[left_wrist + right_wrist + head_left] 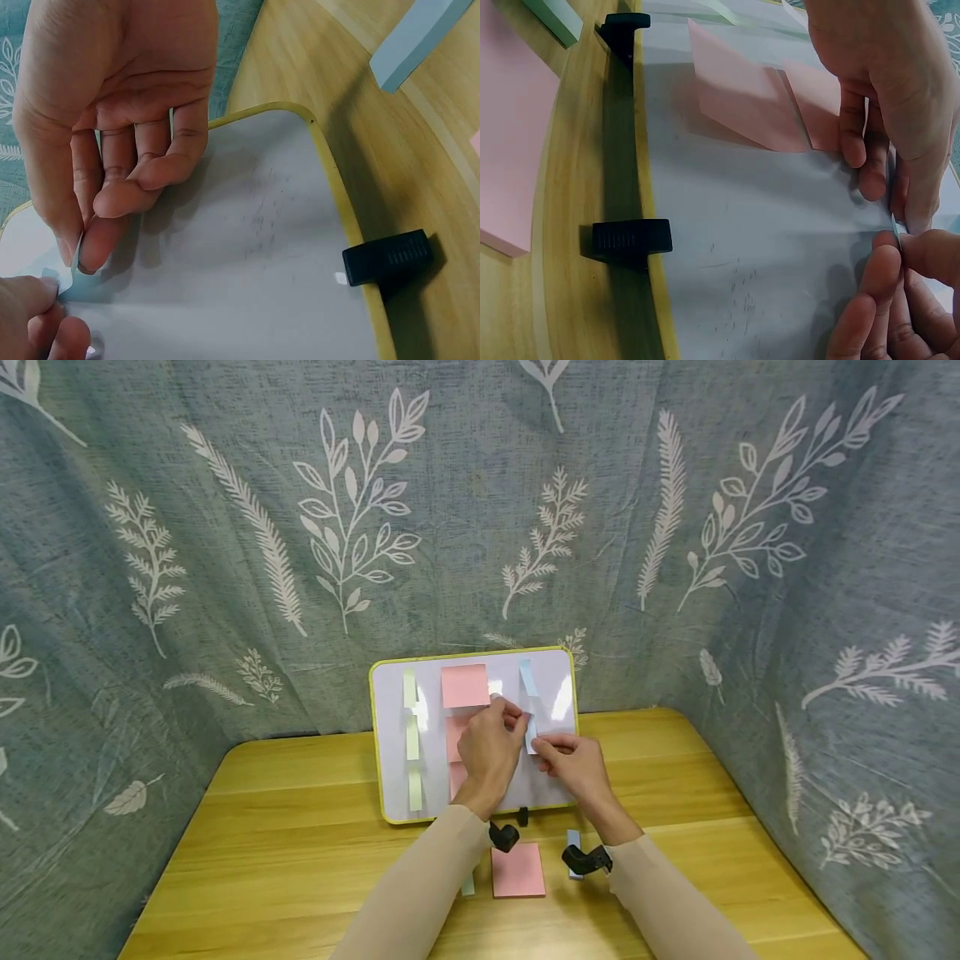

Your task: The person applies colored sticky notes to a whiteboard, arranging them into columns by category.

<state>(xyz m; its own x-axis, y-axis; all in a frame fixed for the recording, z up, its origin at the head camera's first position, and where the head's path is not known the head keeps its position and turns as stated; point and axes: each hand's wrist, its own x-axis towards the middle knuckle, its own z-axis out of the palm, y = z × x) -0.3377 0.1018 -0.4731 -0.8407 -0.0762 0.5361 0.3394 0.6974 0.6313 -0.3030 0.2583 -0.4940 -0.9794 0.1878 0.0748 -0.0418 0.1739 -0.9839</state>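
Observation:
A narrow light blue sticky note (532, 742) is held between both hands against the whiteboard (390, 735). My left hand (491, 747) pinches it near its upper part; in the right wrist view the left hand (892, 75) reaches in from the top. My right hand (581, 768) pinches the lower end between thumb and fingers, as the left wrist view of the right hand (135, 112) also shows. Another blue note (527, 678) sticks above. Pink notes (465, 685) run down the board's middle, the lower ones partly behind my left arm. Green strips (412, 739) line its left side.
On the wooden table before the board lie a pink note pad (518, 871), a blue strip pad (573, 841) and a green strip pad (468, 885) partly under the left sleeve. Black clips (630, 238) support the board's lower edge. A patterned curtain (450, 527) hangs behind.

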